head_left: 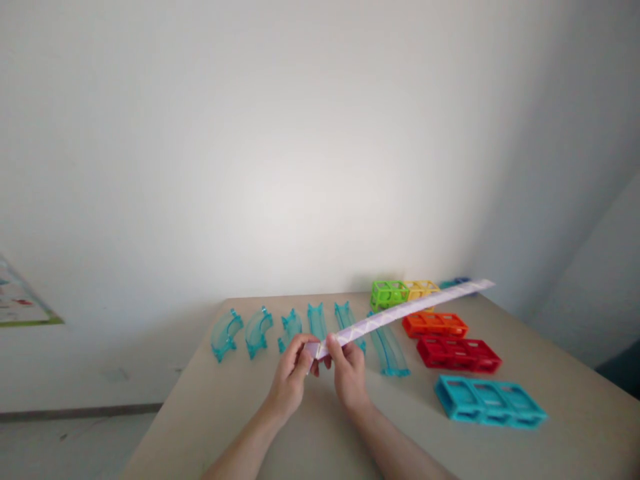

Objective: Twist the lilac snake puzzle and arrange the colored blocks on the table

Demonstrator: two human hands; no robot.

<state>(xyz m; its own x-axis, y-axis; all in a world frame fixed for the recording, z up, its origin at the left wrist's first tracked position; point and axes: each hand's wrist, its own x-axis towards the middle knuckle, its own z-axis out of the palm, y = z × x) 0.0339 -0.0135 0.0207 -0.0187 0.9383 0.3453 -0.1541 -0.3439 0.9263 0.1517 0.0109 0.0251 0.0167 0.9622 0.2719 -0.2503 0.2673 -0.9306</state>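
A long, narrow pale-lilac strip [400,311], perhaps folded paper, slants up to the right above the table. My left hand [291,377] pinches its near end between thumb and fingers. Just right of that, my right hand [349,375] grips the same strip with the thumb on top. The strip's far end reaches over the coloured blocks. Behind my hands lie clear teal track pieces: a straight one [317,321] and a curved one [259,331] among several. My hands partly cover some of them.
On the table [200,427], to the right, stand a teal block frame [490,401], a red one [459,354], an orange one [435,325], and green cubes [389,294] beside yellow ones [423,289]. A white wall [300,167] rises behind the table.
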